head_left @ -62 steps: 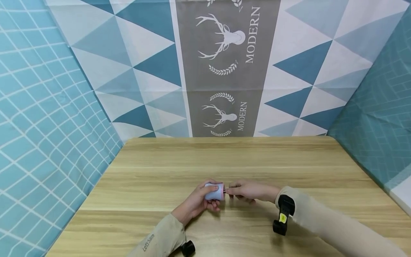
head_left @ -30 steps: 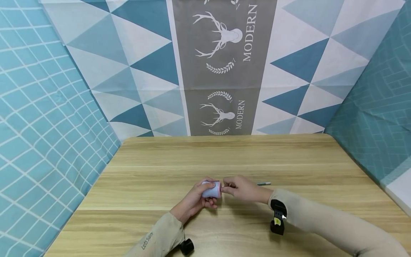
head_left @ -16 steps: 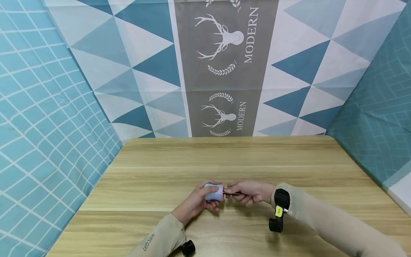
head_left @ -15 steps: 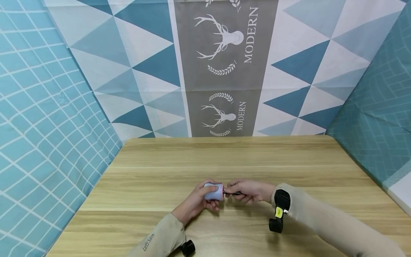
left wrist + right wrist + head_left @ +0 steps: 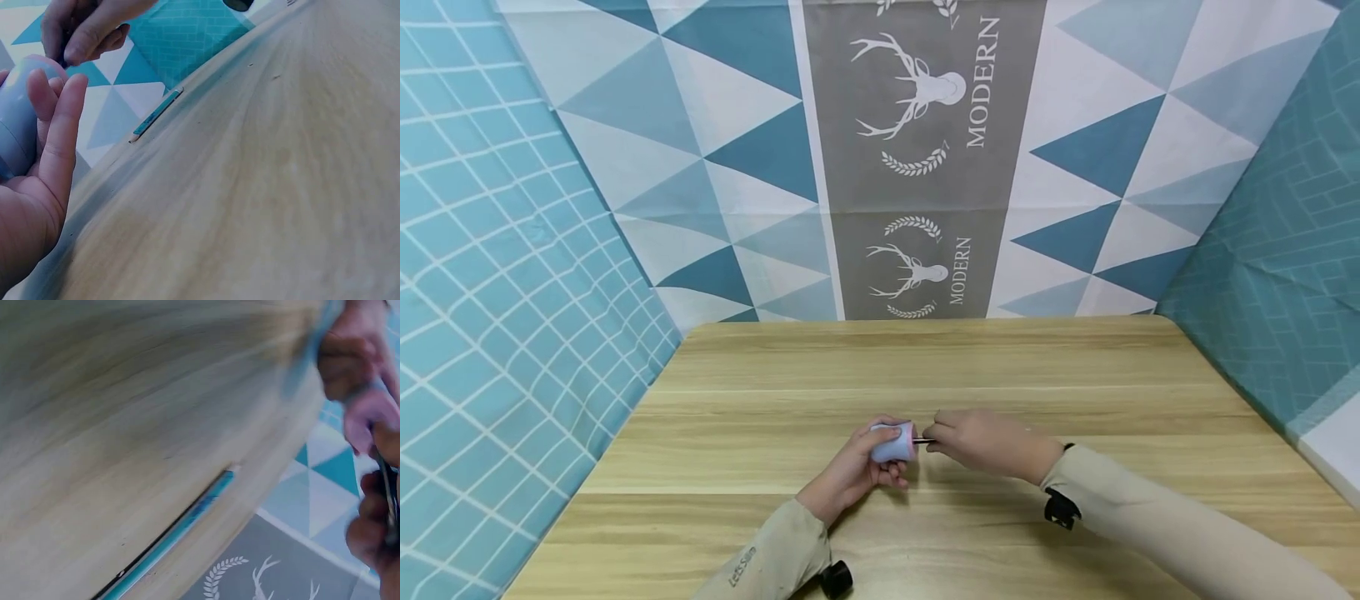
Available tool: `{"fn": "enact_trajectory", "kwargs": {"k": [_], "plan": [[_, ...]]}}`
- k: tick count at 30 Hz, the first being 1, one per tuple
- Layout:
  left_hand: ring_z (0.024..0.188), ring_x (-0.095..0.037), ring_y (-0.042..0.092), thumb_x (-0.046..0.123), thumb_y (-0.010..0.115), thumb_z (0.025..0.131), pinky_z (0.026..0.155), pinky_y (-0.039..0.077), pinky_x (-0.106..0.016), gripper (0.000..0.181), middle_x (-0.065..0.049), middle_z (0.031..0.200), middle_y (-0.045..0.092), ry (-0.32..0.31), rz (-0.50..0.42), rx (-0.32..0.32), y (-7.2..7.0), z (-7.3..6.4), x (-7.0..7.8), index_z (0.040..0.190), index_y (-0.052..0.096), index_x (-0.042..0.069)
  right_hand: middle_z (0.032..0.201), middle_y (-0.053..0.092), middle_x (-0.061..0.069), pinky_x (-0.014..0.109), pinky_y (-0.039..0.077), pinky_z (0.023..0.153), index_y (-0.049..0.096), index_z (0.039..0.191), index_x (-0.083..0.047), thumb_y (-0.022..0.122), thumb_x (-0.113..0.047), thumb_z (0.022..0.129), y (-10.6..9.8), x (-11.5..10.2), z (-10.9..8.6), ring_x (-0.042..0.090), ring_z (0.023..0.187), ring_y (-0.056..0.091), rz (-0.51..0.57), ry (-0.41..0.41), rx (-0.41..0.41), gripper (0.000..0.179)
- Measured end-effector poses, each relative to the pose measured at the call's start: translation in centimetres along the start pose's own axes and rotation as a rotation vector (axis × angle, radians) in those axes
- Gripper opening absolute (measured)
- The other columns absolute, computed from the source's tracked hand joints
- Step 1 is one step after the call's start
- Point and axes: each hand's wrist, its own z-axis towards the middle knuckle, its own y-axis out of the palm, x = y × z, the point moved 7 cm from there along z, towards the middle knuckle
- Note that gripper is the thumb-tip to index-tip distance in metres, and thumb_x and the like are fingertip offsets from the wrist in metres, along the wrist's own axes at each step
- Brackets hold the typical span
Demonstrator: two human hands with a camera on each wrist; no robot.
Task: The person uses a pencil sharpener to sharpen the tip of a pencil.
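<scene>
In the head view my left hand [image 5: 857, 467] holds a light blue pencil sharpener [image 5: 891, 446] with a pink end, lying on its side and facing right. Thumb and fingers wrap round its body. A slim dark pencil-like stick [image 5: 923, 440] runs from the pink end to my right hand [image 5: 988, 442], whose fingertips pinch it. The right wrist view shows that stick [image 5: 390, 494] against the pink end [image 5: 369, 419], partly covered by fingers. The left wrist view has the sharpener's blue body [image 5: 17, 125] at its left edge, two left fingers raised beside it.
A teal pencil [image 5: 178, 531] lies on the wooden table [image 5: 760, 367], beyond my hands; the right hand hides it in the head view. Patterned cloth [image 5: 925, 167] hangs behind the table. A pale surface [image 5: 1333, 433] stands at the right edge.
My right hand has turned over and back at the sharpener's pink end, now with its back upward. The pencil on the table, seen one second ago, is hidden behind it. My left hand keeps its hold.
</scene>
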Motion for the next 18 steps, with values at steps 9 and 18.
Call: {"fn": "enact_trajectory", "kwargs": {"k": [9,18], "plan": [[0.057,-0.007,0.058,0.020,0.051,0.097,0.061,0.060,-0.029,0.036,-0.009,0.087,0.058,0.011,-0.056,0.004,-0.1,0.1,0.3,0.128,0.044,0.003,0.082,0.060,-0.001,0.019,0.041,0.042,0.060,0.093,-0.008,0.016,-0.002,0.108,1.5,-1.3,0.3,0.009,0.054,0.049,-0.512,-0.261,0.075,0.047],[0.055,-0.008,0.058,0.021,0.052,0.096,0.058,0.060,-0.030,0.026,-0.009,0.083,0.058,-0.014,-0.040,0.037,-0.3,0.1,0.1,0.118,0.048,0.007,0.058,0.043,-0.011,0.012,0.026,0.040,0.053,0.083,-0.012,0.049,-0.011,0.103,2.3,0.3,1.0,-0.004,0.046,0.030,0.080,0.097,0.002,0.021]]}}
